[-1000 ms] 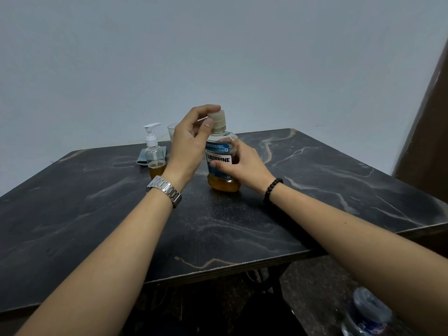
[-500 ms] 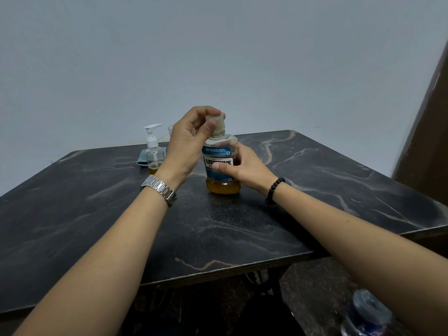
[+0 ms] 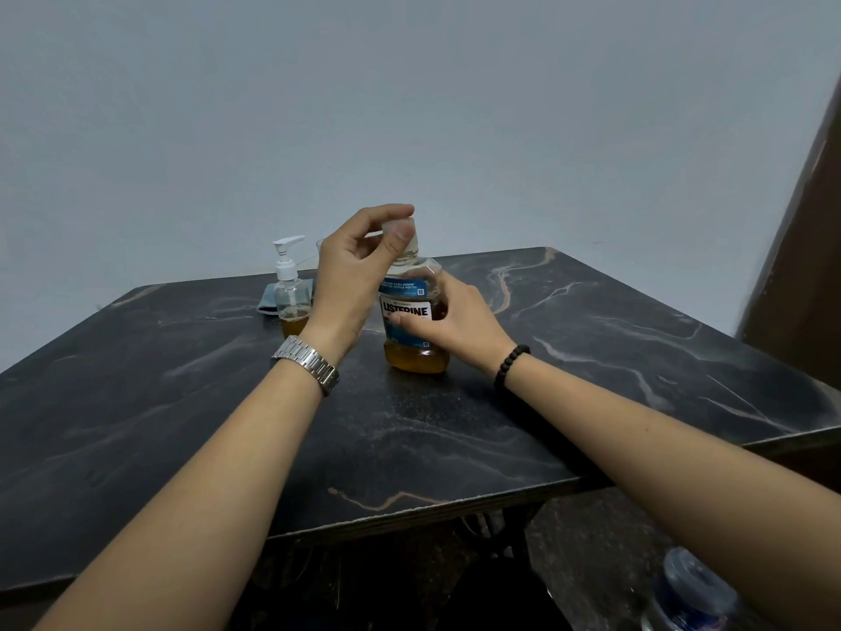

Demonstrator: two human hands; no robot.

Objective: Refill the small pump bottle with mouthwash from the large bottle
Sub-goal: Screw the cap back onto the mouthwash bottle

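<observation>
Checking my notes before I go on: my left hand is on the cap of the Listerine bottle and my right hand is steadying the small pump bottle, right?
Not quite. In the head view the right hand steadies the Listerine bottle itself, while the left hand grips its cap. The small pump bottle stands untouched behind.

- A black marble-patterned table (image 3: 455,448) with pale and tan veins carries everything; its top looks dusty near the middle.
- A large Listerine mouthwash bottle (image 3: 413,330) stands upright near the table's middle, amber liquid filling its lower part.
- A small clear pump bottle (image 3: 290,293) with a white pump stands upright towards the far left, a little amber liquid at its bottom.
- A folded blue-grey cloth (image 3: 269,301) lies flat just behind the pump bottle.
- A clear glass (image 3: 320,245) stands behind, mostly hidden.
</observation>
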